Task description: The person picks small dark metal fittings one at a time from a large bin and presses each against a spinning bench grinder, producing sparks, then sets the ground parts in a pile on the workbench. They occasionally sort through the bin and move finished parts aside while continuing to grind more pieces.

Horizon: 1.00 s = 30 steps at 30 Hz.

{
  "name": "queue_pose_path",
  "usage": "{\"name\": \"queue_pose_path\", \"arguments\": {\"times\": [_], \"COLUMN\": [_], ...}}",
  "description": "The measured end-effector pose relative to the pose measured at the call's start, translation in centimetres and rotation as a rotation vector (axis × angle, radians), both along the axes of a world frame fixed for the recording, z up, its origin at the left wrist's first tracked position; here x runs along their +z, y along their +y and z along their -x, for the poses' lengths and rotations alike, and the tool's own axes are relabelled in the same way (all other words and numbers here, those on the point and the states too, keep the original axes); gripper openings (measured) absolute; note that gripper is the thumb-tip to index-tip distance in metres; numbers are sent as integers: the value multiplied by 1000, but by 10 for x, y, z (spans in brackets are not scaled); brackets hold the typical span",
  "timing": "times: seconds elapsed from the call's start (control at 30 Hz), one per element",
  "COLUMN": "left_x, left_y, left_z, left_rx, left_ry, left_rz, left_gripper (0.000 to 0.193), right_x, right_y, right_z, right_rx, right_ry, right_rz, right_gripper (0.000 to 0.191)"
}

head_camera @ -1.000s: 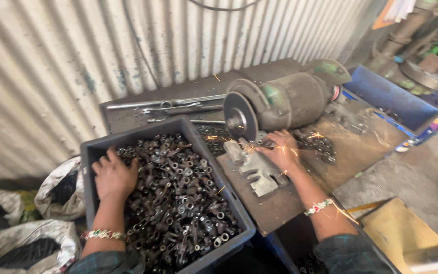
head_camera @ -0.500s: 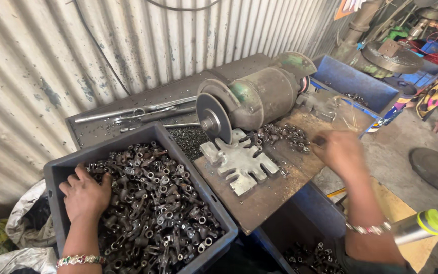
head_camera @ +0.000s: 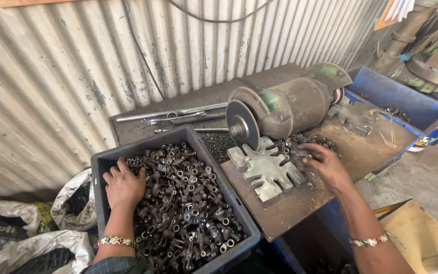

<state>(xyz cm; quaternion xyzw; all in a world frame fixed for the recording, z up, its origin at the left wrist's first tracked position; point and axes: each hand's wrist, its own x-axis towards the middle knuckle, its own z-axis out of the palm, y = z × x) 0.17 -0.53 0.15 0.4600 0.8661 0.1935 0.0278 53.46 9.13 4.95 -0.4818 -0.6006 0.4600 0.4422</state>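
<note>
The person's left hand (head_camera: 123,186) lies palm down in the grey plastic crate (head_camera: 102,161), near its far left corner. The fingers are spread and bent a little into the heap of small dark metal parts (head_camera: 186,213) that fills the crate; I cannot tell if they grasp one piece. A beaded bracelet sits on this wrist.

The right hand (head_camera: 325,165) is over the rusty bench (head_camera: 290,213), just beside the right edge of the flat metal jig plate (head_camera: 267,170) with cut slots. Its fingers are curled and touch a small pile of the same dark parts (head_camera: 307,142) lying at the foot of the grinder; if they pinch something is hidden from me.

The bench grinder (head_camera: 285,104), grey-green and worn, stands at the far side of the bench, with its round wheel (head_camera: 243,124) facing the crate. Behind the crate, long steel rods (head_camera: 171,115) lie on a dark shelf along the corrugated metal wall (head_camera: 77,66). A blue tray (head_camera: 396,96) stands at the far right end of the bench. Crumpled sacks (head_camera: 26,228) lie on the floor to the left of the crate.
</note>
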Motion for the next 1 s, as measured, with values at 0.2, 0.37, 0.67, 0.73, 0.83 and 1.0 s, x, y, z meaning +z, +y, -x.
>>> {"name": "queue_pose_path", "arguments": {"times": [0.2,0.37,0.67,0.73,0.83,1.0], "left_x": [0,1,3,4,4,3], "left_y": [2,3,1,1,1,1], "left_z": [-1,-1,-5,-4,-4,-4], "left_rx": [0,-4,-2,-6,-7,-7], "left_ry": [5,-3,-11,-10,-1,1], "left_rz": [12,5,21,20,28,15], "left_gripper": [80,81,81,80,81,81], "right_x": [-1,13,3,-1,-5,-7], "right_y": [3,-17,5,15,29,45], "right_z": [67,86,81,80,81,84], "right_rx": [92,-37,-200,-212,-207,-175], "right_ry": [-222,-908,-756,-730,-722,-820], "right_rz": [-187,-619,-461,-348,-312,-533], "right_gripper": [46,42,40,41,43,43]}}
